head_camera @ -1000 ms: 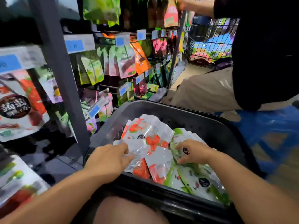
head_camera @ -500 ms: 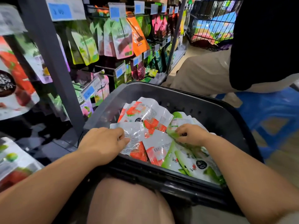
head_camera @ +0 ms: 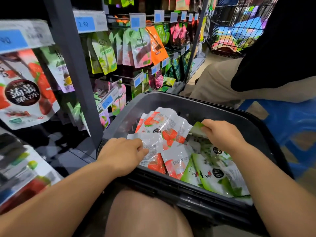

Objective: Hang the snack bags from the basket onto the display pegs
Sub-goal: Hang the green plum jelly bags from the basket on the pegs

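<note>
A dark plastic basket (head_camera: 196,101) sits in front of my knee, holding several snack bags. Red strawberry bags (head_camera: 171,124) fill its left half and green bags (head_camera: 210,175) its right half. My left hand (head_camera: 121,154) pinches the edge of a red strawberry bag (head_camera: 152,151) at the basket's near left. My right hand (head_camera: 220,134) grips the top corner of a green bag (head_camera: 197,128) and lifts it a little off the pile. Display pegs (head_camera: 119,76) with hanging snack bags stand to the left and behind the basket.
A dark upright post (head_camera: 75,69) of the rack stands just left of the basket. Blue price tags (head_camera: 85,23) front the pegs. A person in a black top and beige trousers (head_camera: 222,79) crouches at the back right, beside a wire cage (head_camera: 236,28). My bare knee (head_camera: 145,214) is below the basket.
My right hand has moved up and away over the green bags and now lifts a green bag's corner. My left hand stays on the red bag. The view has tilted up slightly.
</note>
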The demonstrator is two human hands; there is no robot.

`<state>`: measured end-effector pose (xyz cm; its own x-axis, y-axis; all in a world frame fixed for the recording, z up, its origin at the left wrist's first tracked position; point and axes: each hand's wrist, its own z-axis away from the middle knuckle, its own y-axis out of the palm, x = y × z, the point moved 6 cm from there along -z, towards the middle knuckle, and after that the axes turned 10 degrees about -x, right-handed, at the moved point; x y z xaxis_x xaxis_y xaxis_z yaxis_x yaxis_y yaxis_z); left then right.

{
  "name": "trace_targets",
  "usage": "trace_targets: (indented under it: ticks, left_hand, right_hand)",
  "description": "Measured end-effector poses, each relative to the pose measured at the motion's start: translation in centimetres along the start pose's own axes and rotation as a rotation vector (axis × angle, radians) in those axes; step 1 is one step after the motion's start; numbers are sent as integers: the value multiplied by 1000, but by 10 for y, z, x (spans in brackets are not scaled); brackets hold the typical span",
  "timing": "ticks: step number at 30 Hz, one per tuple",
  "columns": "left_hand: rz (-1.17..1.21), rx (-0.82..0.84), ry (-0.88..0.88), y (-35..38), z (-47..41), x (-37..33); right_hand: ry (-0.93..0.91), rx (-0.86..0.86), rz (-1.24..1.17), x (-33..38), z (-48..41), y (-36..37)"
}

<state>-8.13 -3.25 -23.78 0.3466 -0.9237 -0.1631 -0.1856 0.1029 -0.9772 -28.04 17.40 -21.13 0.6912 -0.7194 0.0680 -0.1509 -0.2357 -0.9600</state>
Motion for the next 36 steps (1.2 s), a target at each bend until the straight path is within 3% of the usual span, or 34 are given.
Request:
trace_targets:
  ticks: [5, 10, 13, 17, 21, 24, 27, 31, 34, 36]
  left_hand:
    - [15, 8, -7, -2, 1, -3]
    - [24, 5, -18, -5, 1, -6]
    - [21, 7, -20, -7, 2, -7]
    - [158, 40, -45, -10, 3, -5]
    - [601, 193, -15, -5, -3, -27]
    - [813, 188, -13, -3, -11, -47]
    - [841, 148, -33, -2, -20, -49]
    - [645, 65, -140, -5, -27, -29]
    - [759, -38, -326, -10, -28, -8]
    - [852, -98, -397, -12, -28, -2]
  right_hand:
    - [-95, -181, 132, 10, 3, -30]
    - [-244, -616, 16, 22, 14, -70]
    - [-281, -697, -132, 36, 18, -77]
    - [-367, -645, -267, 62, 19, -71]
    - [-453, -611, -440, 77, 22, -72]
    - [-442, -608, -616, 84, 23, -72]
    - [-366, -581, -743, 88, 20, -67]
    - [-72, -349, -916, 64, 3, -48]
    - [123, -170, -742, 26, -10, -21]
    - [202, 100, -546, 0, -10, 5]
